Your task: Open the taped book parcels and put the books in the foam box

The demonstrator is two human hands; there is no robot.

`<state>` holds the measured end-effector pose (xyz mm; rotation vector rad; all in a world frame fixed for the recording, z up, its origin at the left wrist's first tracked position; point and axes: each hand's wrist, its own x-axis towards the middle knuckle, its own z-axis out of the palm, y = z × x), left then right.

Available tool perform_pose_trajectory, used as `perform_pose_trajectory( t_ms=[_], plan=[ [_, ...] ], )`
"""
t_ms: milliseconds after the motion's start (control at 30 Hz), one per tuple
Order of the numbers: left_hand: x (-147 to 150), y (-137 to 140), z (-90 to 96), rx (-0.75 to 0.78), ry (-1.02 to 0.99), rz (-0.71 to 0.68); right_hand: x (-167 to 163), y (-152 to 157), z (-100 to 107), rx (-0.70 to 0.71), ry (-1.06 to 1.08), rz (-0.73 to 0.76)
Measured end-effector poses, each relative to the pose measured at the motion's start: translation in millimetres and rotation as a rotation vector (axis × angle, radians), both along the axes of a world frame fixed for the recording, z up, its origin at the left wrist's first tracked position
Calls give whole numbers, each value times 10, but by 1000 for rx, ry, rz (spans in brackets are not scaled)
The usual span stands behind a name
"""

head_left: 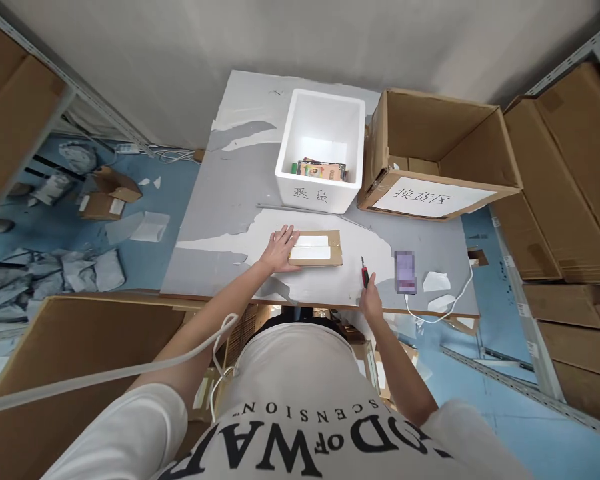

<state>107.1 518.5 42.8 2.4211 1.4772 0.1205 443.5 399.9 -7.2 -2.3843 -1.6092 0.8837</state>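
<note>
A small flat cardboard box [335, 248] with a white label lies on the table in front of me. My left hand [280, 251] rests on its left end, fingers stretched out across the cardboard. To the right of the box, my right hand [371, 300] is wrapped round a red and black utility knife [365, 274] at the table's front edge. The knife's blade points away from me and stays apart from the box.
Behind the box stand a white foam box [286, 183] with small packages inside and a large open carton [377, 167]. A phone [405, 270] on a white cable and paper scraps [436, 281] lie at the right. Another big carton [95, 327] is at the lower left.
</note>
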Motion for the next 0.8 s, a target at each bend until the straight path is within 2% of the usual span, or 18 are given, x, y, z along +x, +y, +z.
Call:
perform_pose_trajectory(
  t_ms=[167, 333, 433, 533, 633, 733, 800],
  plan=[
    [88, -258, -11, 136, 18, 39, -151, 327, -300, -45, -260, 95],
    [198, -527, -205, 231, -29, 103, -159, 299, -479, -20, -300, 125],
    [191, -573, -306, 262, -48, 100, -162, 275, -488, 38, -287, 152],
    [160, -566, -351, 280, -56, 84, -168, 386, -360, 171, -236, 135],
    [134, -546, -361, 271, -64, 71, -200, 640, -102, 346, -88, 158],
    [92, -525, -353, 239, -81, 49, -301, 940, 200, 453, 61, 298],
    [42, -508, -339, 206, -102, 23, -418, 1116, 375, 472, 109, 430]
  ],
)
